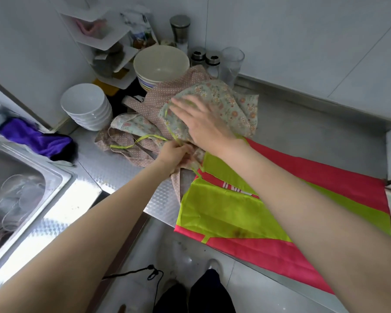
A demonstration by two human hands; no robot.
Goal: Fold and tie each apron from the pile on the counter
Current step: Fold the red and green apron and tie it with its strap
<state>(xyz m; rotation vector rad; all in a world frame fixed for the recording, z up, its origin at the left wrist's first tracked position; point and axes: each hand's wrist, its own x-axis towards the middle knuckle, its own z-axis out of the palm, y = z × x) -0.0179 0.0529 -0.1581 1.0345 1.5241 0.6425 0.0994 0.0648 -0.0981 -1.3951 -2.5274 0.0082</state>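
you're pulling the green tie (142,141) of the red & green apron (224,213) out from under the pile (190,105). go slow w/ it. your left hand (174,154) is curled, fingers pinching the tie tight where it goes under the cloth. keep that pinch & pull toward 7 o'clock, low along the tabletop (113,168), so the tie slides out and doesn't drag the other aprons w/ it.

your right hand (201,120) lies flat on the flower apron (233,105), fingers straight & a bit spread. press down there to hold the pile still.

the tie's loose loop lies at 9 o'clock from your left fingers, touching the dotted apron (158,96). the red & green apron lies flat at 5 o'clock from both hands, part hanging off the tabletop edge. mind the bowls (86,109) at 10 o'clock, they're close to the pile.
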